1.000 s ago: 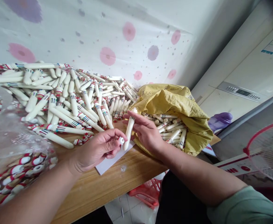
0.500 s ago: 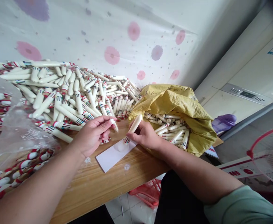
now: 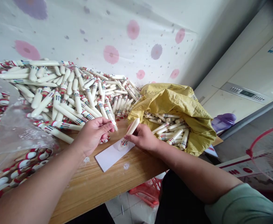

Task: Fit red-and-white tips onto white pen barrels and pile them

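Above the table (image 3: 85, 189), the left hand (image 3: 93, 133) bends inward, apparently pinching.

The pens (image 3: 42, 104) are creamy white, banded near one end with short stripes of black, blue, green and red. The sack (image 3: 173, 101) is mustard yellow — dark scrawls along its top. White cloth (image 3: 87, 34) carries pink and purple blotches with darker centres. The table (image 3: 87, 189) is honey-brown, the card (image 3: 109, 157) pale lilac-white, the sleeve (image 3: 242, 203) soft green, the stool (image 3: 145, 193) red, probably plain.
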A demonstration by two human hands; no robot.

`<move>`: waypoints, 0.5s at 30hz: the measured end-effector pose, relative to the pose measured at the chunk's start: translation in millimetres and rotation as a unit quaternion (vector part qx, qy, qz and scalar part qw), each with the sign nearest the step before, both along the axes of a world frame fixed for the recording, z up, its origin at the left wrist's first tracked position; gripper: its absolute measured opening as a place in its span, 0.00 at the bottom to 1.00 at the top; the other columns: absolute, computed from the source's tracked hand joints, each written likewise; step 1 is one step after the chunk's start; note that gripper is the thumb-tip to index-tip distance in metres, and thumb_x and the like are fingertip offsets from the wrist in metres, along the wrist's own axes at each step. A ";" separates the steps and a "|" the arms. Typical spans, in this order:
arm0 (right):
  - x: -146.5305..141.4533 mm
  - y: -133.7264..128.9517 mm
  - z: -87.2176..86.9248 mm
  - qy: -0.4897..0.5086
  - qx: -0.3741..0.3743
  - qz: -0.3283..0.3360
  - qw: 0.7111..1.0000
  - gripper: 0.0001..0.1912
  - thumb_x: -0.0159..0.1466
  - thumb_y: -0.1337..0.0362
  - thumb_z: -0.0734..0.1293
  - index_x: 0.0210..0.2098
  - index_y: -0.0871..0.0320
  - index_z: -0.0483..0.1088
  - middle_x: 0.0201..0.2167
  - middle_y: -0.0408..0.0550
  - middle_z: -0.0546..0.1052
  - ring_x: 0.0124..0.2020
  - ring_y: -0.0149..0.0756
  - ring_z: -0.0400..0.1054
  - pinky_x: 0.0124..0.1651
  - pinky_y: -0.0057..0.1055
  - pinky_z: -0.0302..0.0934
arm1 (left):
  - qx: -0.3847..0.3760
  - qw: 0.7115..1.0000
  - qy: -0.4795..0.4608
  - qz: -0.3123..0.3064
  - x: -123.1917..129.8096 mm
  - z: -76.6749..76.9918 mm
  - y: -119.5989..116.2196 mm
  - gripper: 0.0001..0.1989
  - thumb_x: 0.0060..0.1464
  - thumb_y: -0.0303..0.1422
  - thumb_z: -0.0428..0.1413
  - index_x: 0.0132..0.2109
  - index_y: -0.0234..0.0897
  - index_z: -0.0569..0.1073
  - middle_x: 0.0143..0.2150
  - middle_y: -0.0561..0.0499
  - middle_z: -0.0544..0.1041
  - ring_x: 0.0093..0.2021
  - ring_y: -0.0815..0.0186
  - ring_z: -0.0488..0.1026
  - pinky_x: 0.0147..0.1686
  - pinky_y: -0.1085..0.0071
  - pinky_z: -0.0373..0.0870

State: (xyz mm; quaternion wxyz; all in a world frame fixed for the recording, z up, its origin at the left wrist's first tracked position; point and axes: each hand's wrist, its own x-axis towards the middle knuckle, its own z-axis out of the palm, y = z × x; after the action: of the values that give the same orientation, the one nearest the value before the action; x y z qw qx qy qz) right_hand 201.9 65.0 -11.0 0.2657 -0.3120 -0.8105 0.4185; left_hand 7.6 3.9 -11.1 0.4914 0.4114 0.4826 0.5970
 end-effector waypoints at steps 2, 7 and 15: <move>1.1 1.8 6.2 0.068 -0.070 -0.026 0.995 0.12 0.54 0.59 0.70 0.27 0.59 0.66 0.19 0.39 0.67 0.20 0.26 0.59 0.23 0.24 0.54 | -0.009 0.999 0.039 -0.007 0.3 -0.2 -0.3 0.13 0.42 0.38 0.66 0.28 0.33 0.73 0.23 0.52 0.73 0.15 0.76 0.58 0.13 0.78 0.50; 0.7 4.8 21.3 0.266 -0.183 -0.090 0.942 0.14 0.52 0.60 0.70 0.22 0.58 0.61 0.12 0.34 0.62 0.12 0.22 0.52 0.14 0.22 0.46 | -0.010 0.993 0.083 -0.089 4.6 -4.9 -2.2 0.14 0.43 0.40 0.66 0.29 0.34 0.74 0.23 0.50 0.75 0.17 0.75 0.59 0.16 0.78 0.52; -2.7 0.6 29.4 0.343 -0.165 -0.104 0.919 0.12 0.53 0.62 0.70 0.24 0.58 0.62 0.12 0.34 0.64 0.11 0.21 0.53 0.13 0.21 0.45 | -0.030 0.991 0.028 -0.131 16.6 -8.0 -7.0 0.16 0.41 0.41 0.67 0.31 0.35 0.73 0.26 0.48 0.78 0.18 0.76 0.58 0.18 0.78 0.50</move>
State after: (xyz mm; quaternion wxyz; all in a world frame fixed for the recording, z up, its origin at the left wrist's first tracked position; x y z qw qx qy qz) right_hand 199.2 65.6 18.4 0.5142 -0.2707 -0.5522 0.5978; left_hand 24.2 -3.0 -19.1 0.5634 0.4732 0.4557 0.5010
